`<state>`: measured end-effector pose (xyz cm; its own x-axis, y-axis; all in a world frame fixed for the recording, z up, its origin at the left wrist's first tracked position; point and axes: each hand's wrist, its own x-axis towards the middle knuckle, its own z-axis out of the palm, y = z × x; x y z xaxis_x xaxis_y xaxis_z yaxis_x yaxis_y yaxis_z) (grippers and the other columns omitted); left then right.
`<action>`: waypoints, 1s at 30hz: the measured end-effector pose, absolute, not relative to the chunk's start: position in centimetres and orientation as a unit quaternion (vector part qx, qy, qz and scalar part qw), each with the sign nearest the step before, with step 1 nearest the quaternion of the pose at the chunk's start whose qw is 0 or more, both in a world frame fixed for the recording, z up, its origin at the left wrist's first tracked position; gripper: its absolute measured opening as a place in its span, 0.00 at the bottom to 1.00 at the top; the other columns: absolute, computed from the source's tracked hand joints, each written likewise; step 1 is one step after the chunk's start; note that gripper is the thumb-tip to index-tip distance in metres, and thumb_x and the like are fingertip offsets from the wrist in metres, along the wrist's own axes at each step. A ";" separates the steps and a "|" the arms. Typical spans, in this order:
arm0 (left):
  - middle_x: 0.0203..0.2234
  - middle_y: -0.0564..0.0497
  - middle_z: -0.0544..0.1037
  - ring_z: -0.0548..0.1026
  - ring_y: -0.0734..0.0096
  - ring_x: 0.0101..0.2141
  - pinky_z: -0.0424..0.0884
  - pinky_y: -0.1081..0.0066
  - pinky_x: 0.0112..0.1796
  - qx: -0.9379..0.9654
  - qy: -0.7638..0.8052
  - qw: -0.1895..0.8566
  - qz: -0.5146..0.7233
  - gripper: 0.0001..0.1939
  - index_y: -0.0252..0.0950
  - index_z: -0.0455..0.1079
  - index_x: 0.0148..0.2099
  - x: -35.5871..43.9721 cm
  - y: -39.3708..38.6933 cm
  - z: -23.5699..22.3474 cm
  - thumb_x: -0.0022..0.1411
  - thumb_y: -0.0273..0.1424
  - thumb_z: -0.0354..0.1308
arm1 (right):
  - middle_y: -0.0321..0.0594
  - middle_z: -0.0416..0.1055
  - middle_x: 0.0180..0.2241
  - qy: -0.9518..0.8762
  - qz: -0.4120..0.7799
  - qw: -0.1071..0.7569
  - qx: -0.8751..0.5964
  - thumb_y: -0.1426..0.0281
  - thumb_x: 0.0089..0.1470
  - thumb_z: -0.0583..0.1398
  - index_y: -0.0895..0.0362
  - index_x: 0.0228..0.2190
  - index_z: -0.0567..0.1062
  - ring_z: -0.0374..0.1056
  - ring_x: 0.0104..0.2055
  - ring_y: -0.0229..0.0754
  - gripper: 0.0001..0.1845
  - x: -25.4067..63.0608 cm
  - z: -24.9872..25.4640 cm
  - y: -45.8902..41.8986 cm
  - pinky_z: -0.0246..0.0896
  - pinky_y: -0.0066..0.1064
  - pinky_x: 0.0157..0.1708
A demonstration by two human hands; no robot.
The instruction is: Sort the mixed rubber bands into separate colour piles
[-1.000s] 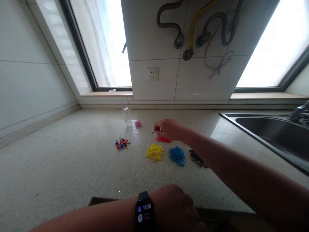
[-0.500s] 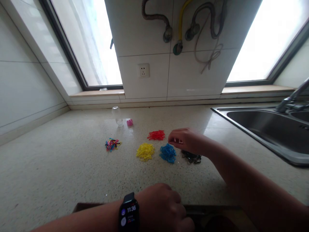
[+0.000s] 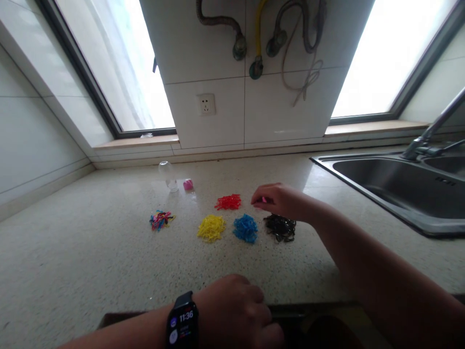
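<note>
My right hand (image 3: 274,198) reaches over the counter, behind the pile of black rubber bands (image 3: 279,228), its fingers curled toward the thumb. A bit of pink shows between them; I cannot tell if it is held or lies behind. Left of this hand are a red rubber band pile (image 3: 228,201), a blue pile (image 3: 245,229) and a yellow pile (image 3: 211,228). A small heap of mixed-colour bands (image 3: 161,220) lies farther left. My left hand (image 3: 232,310), below a black watch (image 3: 182,320), is closed at the counter's front edge; its fingertips are hidden.
A clear small bottle (image 3: 168,176) stands upside down at the back left, beside a pink cap (image 3: 188,184). The steel sink (image 3: 381,189) and its faucet (image 3: 417,143) are at the right. A tiled wall with a socket (image 3: 206,104) rises behind the counter (image 3: 109,252).
My right hand has moved back off the blue and black piles, so the black pile shows fully, and pink now shows between its fingers. The whole view has shifted slightly; my left hand remains closed.
</note>
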<state>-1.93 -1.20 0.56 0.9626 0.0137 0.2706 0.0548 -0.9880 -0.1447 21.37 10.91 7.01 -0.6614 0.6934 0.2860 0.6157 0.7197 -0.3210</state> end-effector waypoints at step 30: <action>0.18 0.58 0.68 0.64 0.73 0.21 0.52 0.67 0.19 -0.988 -0.023 0.077 -0.134 0.11 0.37 0.61 0.32 -1.8 -1.4 0.5 0.64 0.29 0.60 | 0.38 0.71 0.25 -0.655 0.297 0.389 -0.576 0.61 0.53 0.63 0.58 0.32 0.77 0.61 0.20 0.33 0.12 28.6 0.9 18.3 0.54 0.26 0.19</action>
<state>-1.81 -1.37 0.52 0.9628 0.0247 0.2692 0.0662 -0.9870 -0.1465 28.64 18.28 0.88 -0.0347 0.9852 0.1678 0.5236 0.1609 -0.8367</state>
